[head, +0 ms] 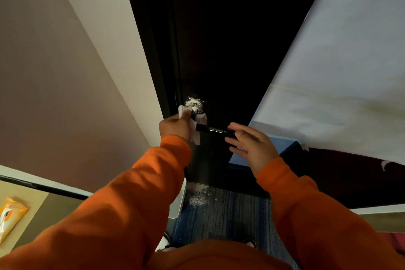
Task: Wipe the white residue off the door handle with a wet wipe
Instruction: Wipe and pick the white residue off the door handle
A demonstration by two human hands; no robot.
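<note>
Wet wipe: limp, light, prob. slippery; L hand grips it bunched at door handle neck. R hand fingers spread, by tip.

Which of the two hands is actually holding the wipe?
The left hand grips the wipe against the door handle; the right hand is open and holds nothing, by the handle's free end.
</note>
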